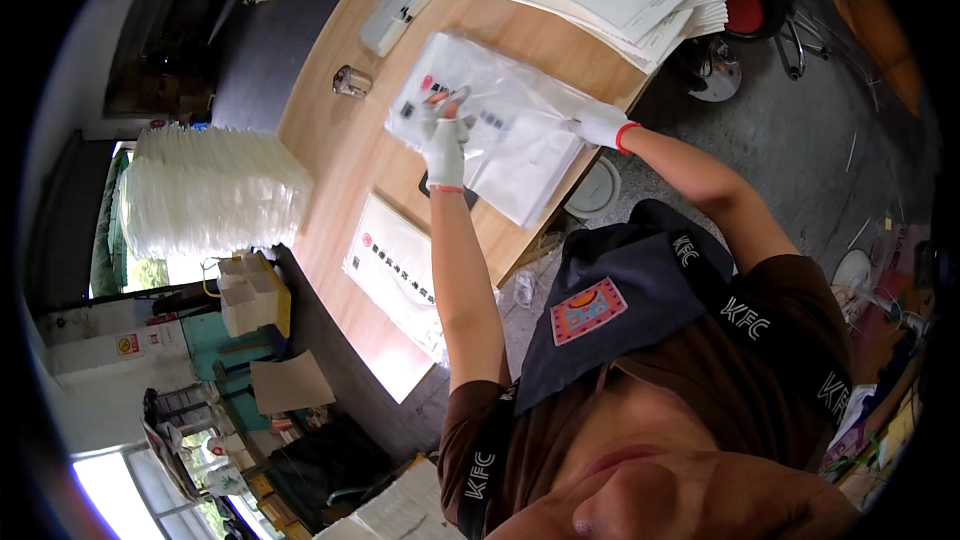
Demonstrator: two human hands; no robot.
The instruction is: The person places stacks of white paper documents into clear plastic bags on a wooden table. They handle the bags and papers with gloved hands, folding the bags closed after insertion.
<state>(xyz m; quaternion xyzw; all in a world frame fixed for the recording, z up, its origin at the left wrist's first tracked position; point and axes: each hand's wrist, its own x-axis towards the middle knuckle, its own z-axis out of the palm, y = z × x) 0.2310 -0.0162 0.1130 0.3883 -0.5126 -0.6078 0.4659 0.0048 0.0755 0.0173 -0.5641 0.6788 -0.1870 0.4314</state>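
Plastic stack [215, 190]: tall, translucent, ragged-edged layers.
Left hand [446, 135]: white knit glove, fingers partly bent over the bag's left part; cannot tell whether gripping.
Plastic bag [510, 85]: clear, crinkled, rectangular, between both hands on wood-grain table [330, 155].
Right hand [603, 127]: gloved, fingers pinching the bag's right edge.
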